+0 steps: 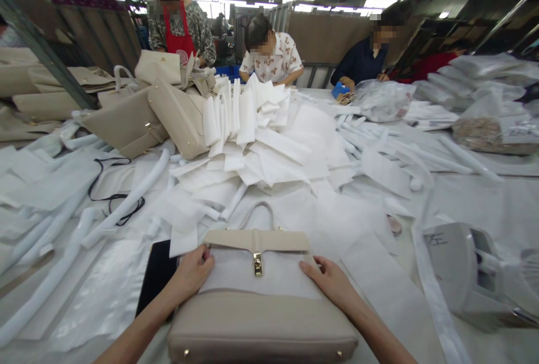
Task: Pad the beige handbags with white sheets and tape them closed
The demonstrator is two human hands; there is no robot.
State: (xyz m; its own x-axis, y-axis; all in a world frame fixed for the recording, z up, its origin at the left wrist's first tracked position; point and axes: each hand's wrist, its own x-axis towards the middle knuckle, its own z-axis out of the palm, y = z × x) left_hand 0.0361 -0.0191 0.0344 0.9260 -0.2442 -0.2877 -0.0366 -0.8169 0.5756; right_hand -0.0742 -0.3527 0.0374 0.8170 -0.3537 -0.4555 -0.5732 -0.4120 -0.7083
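A beige handbag (261, 319) lies on the table in front of me, its base with small metal studs toward me. Its flap carries a gold lock (257, 264), and the handle (261, 206) arches beyond it. A white sheet (227, 273) lies across the bag's front, under the lock. My left hand (196, 268) pinches the sheet and bag at the left edge, fingers curled. At the right edge my right hand (330, 280) rests on the sheet with its fingers apart.
White paper pieces (278, 150) are heaped beyond the bag, with beige bags (130, 119) at the back left. A black object (158, 274) lies left, a grey-white device (458, 274) right. Several people work across the table, near plastic bags (385, 100).
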